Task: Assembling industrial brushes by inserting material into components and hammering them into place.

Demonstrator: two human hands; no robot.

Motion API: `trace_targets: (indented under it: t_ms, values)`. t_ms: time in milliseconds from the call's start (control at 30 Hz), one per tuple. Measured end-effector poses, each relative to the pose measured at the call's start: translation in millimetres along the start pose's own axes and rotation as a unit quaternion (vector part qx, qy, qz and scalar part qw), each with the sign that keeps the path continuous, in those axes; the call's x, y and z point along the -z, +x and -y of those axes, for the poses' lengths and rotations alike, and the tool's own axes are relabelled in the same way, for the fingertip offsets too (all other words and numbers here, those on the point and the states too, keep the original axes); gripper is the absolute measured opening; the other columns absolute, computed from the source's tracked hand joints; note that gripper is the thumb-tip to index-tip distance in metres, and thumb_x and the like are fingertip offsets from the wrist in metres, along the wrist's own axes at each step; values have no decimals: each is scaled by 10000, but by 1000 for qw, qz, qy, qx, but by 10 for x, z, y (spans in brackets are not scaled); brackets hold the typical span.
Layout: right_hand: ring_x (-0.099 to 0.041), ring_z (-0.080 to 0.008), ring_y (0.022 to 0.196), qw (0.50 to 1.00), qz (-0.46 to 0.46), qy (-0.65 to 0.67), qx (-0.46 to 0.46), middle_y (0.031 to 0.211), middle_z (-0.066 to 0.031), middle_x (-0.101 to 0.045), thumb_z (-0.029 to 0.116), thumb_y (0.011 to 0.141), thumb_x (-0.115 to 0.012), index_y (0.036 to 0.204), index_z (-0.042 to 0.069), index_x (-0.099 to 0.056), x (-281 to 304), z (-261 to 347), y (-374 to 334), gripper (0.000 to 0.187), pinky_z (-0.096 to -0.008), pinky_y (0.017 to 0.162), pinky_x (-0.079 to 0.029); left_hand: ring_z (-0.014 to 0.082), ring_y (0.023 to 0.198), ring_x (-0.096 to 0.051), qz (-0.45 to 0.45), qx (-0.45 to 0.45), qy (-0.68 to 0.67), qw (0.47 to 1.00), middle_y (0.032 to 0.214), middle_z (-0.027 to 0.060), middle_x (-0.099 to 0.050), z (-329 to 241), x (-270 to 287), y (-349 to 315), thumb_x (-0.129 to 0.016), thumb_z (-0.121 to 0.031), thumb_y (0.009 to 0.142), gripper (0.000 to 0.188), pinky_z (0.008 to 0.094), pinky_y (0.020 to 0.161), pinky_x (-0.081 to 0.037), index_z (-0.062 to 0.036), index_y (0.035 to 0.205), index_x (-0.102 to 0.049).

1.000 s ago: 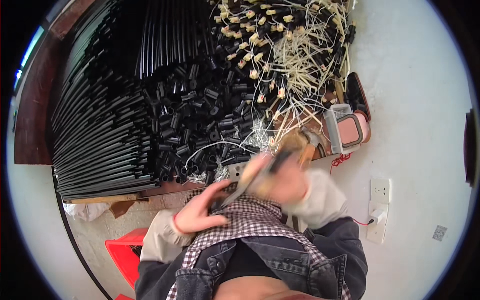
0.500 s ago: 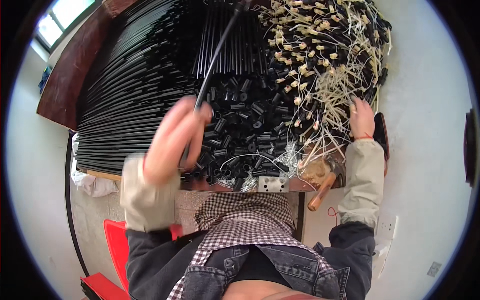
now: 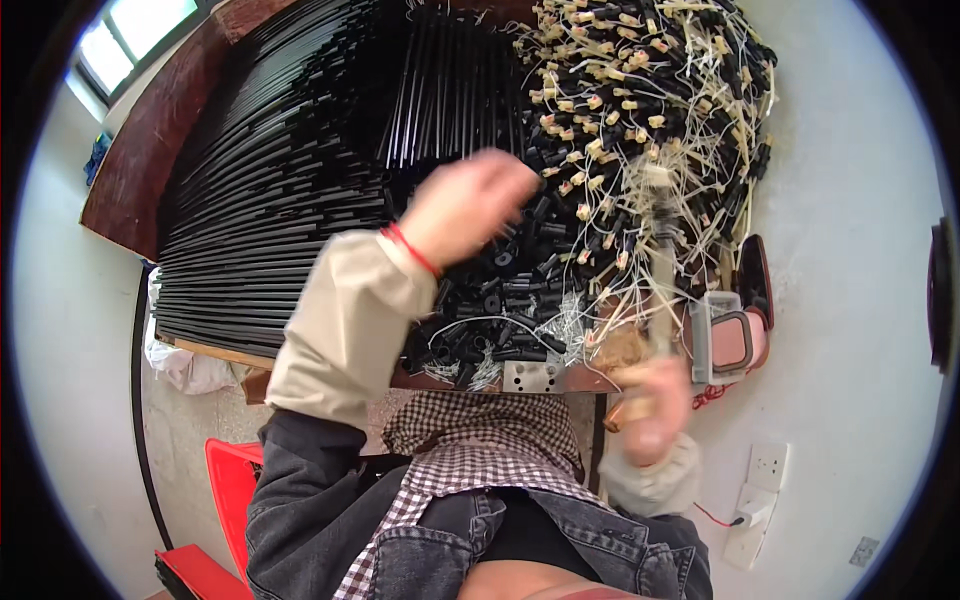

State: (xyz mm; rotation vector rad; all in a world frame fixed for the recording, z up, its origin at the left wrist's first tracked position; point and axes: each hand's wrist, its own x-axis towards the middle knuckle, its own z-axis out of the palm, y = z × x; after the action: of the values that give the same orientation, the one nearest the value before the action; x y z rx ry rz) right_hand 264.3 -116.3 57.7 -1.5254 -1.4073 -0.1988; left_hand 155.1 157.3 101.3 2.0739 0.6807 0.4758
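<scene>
My left hand (image 3: 475, 205) reaches over the small black tubular parts (image 3: 500, 285), below the upright black rods (image 3: 440, 110). It is smeared by motion, and I cannot make out whether its fingers hold anything. My right hand (image 3: 655, 405) is closed around a wooden-handled tool (image 3: 618, 412) at the table's front right; the handle's end sticks out below the fingers. The tool's upper part is a blurred streak rising over the wires. Near that hand are a round brown block (image 3: 620, 348) and a small metal block with holes (image 3: 533, 376).
Long black rods (image 3: 250, 220) fill the table's left. Black pieces with white wires and cream connectors (image 3: 640, 60) cover the right. Loose silvery pins (image 3: 485, 370) lie near the front edge. A clear container (image 3: 705, 340) and a pink-framed object (image 3: 732, 342) are at right, beside the wall.
My left hand has moved right and away from me; the black rod it held no longer shows. My right hand has come down from the wires and taken hold of the wooden-handled tool.
</scene>
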Motion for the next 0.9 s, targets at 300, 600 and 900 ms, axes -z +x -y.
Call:
trace_targets:
  t_ms: [300,600,900]
  values:
    - [-577,-244,753,883,373,245,-149,903,-117,-612,141,785,-594,990,71,-634,-431,244,7,221,-302,702,-469,141,524,-483,-171,4,-758,629,777,72,-552,-133,-543,-936,-341,-341,978,378,252,412,-344,-55,1174,-492]
    - [-496,-253,1139,583,408,637,-295,1217,-188,-538,226,922,-486,1184,-59,-529,-698,52,96,390,-355,997,-364,183,695,-573,235,-101,-203,945,816,105,-603,-114,-316,-1569,-497,-66,874,192,272,615,-473,-1,1046,-551]
    - [-398,-94,458,635,96,718,-270,564,47,-448,237,977,-366,820,153,-519,97,-184,447,234,-234,424,-337,138,647,-597,10,138,-494,859,837,129,-615,296,-137,-2012,-600,70,757,249,224,542,-496,-5,985,-534]
